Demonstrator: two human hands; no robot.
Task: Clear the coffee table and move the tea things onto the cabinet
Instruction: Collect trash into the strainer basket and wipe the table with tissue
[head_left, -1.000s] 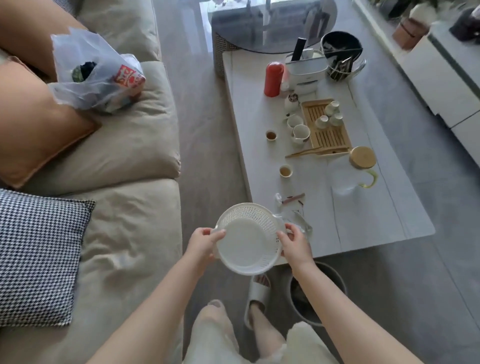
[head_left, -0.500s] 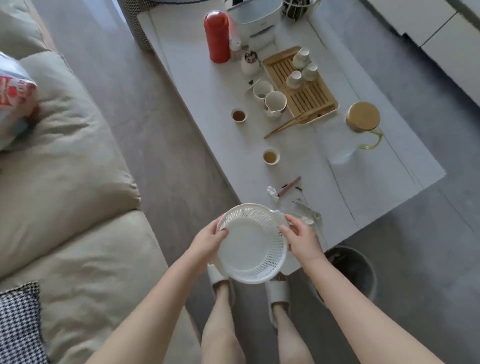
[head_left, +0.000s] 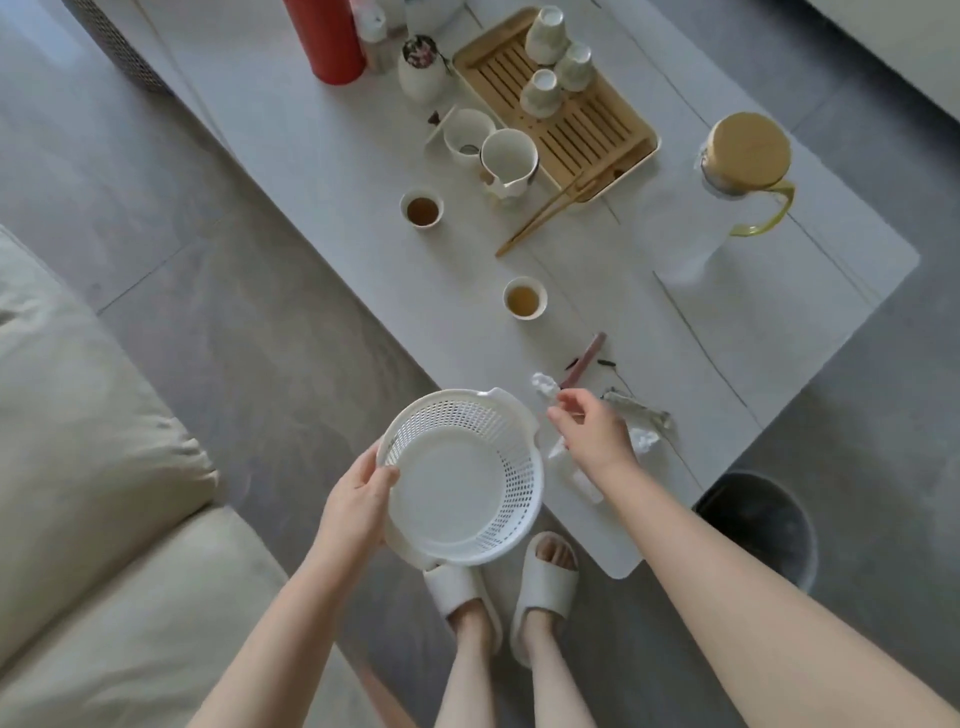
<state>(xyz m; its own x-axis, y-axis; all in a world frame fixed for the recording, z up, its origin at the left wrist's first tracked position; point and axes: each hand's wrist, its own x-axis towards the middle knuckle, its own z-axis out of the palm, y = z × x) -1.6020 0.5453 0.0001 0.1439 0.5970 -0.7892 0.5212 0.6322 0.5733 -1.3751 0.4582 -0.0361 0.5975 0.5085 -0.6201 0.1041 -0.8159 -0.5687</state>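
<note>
Two hands in my view: left hand grips white colander rim, held off coffee table near edge; right hand off colander, fingers loosely curled, empty, above crumpled tissue.

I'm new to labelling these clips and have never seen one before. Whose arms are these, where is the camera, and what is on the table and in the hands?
There is no machine: a person wears one camera on the head, looking down, so the arms are their own. The left hand grips the rim of an empty white perforated basket. The right hand holds nothing and reaches toward crumpled paper scraps at the near end of the coffee table. Further along stand two small cups of tea, a white pitcher, a bamboo tray carrying three upturned cups, wooden tongs, a red flask and a lidded glass jug. A bin sits on the floor.
</note>
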